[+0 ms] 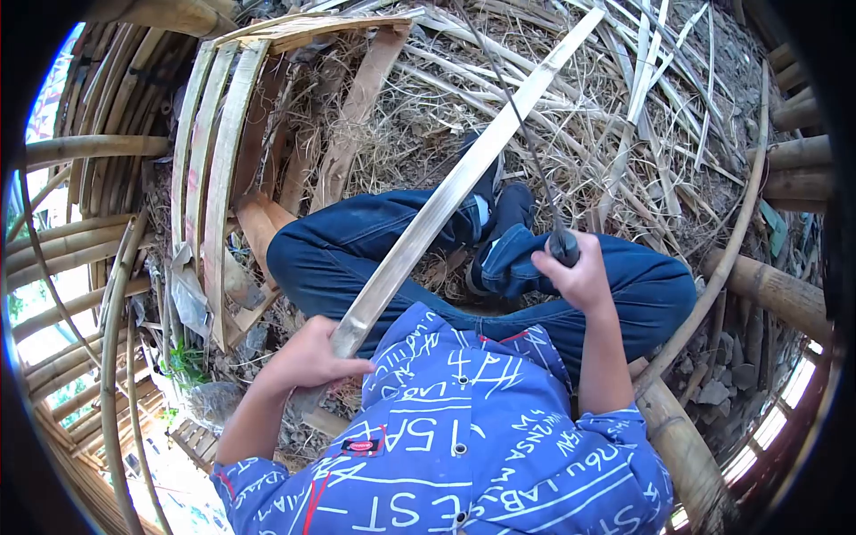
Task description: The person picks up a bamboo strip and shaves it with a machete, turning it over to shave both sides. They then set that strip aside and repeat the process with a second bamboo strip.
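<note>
My left hand (309, 358) grips the near end of a long flat bamboo slat (464, 178) that runs diagonally up and to the right over my crossed legs in blue jeans (357, 245). My right hand (577, 275) is closed around the dark handle of a long thin blade (522, 129), which points up and away and lies close alongside the slat. I sit cross-legged in a blue printed shirt (455, 446).
A stack of curved split bamboo slats (214, 152) leans at the left. Thin bamboo strips and shavings (624, 107) litter the ground ahead. Thick bamboo poles lie at the right (776, 294) and at the left edge (85, 147).
</note>
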Demonstrator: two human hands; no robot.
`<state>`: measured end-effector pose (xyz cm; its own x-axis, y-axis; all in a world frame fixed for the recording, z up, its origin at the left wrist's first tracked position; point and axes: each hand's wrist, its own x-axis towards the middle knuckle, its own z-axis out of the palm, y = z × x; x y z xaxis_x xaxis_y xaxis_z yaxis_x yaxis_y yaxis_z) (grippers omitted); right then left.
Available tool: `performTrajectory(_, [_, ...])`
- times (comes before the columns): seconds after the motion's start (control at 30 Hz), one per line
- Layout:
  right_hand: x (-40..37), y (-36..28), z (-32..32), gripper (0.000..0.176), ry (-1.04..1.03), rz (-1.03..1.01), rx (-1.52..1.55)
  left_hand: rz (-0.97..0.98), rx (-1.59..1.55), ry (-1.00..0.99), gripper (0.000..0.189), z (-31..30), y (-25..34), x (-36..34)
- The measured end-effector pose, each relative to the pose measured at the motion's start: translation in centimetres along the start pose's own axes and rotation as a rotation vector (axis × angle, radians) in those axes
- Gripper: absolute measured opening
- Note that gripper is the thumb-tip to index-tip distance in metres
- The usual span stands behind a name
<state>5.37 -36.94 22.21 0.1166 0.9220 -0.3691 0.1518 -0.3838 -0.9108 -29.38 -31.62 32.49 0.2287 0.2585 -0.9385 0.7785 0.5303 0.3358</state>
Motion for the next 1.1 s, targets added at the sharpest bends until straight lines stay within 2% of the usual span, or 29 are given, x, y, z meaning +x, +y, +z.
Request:
performTrajectory(0.07, [-1.1,-0.7,0.3,0.023,0.002,-0.020,0.043,0.220,0.268,0.086,0.041,0.1,1.5,1.2])
performTrajectory(0.13, [-2.2,-0.7,-0.1,0.025,-0.025,-0.033,-0.002,0.244,0.227,0.088,0.042,0.8,4.2,1.6])
performTrajectory(0.2, [-3.3,-1.8,0.0,0.026,0.016,-0.076,-0.003,0.447,0.206,0.130,0.041,1.5,6.1,2.5])
performTrajectory(0.33, [-4.5,-2.5,0.5,0.027,0.096,-0.110,-0.134,0.609,0.133,0.114,0.037,4.1,9.9,4.4])
performTrajectory(0.47, [-4.9,-3.5,0.6,0.023,0.143,-0.137,-0.164,0.612,0.076,-0.038,0.033,6.4,11.1,7.0])
performTrajectory(0.53, [-5.0,-4.0,0.1,0.017,0.106,-0.140,-0.267,0.652,-0.007,-0.083,0.022,7.5,11.3,7.4])
performTrajectory(0.6, [-5.0,-4.4,-0.3,0.018,0.108,-0.104,-0.285,0.642,-0.012,-0.101,0.024,8.0,11.6,7.3])
performTrajectory(0.67, [-5.0,-4.5,-0.6,0.019,0.094,-0.158,-0.386,0.584,0.000,-0.138,0.035,8.0,12.2,6.4])
performTrajectory(0.8, [-5.3,-5.0,-0.8,0.019,0.067,-0.164,-0.423,0.522,0.026,-0.118,0.036,8.1,12.4,5.8])
performTrajectory(0.97, [-5.1,-4.9,-1.5,0.020,0.106,-0.203,-0.509,0.679,0.106,0.026,0.034,8.7,12.0,5.5])
performTrajectory(1.1, [-5.0,-4.8,-1.8,0.019,0.106,-0.237,-0.572,0.679,0.078,0.035,0.035,8.9,11.9,5.2])
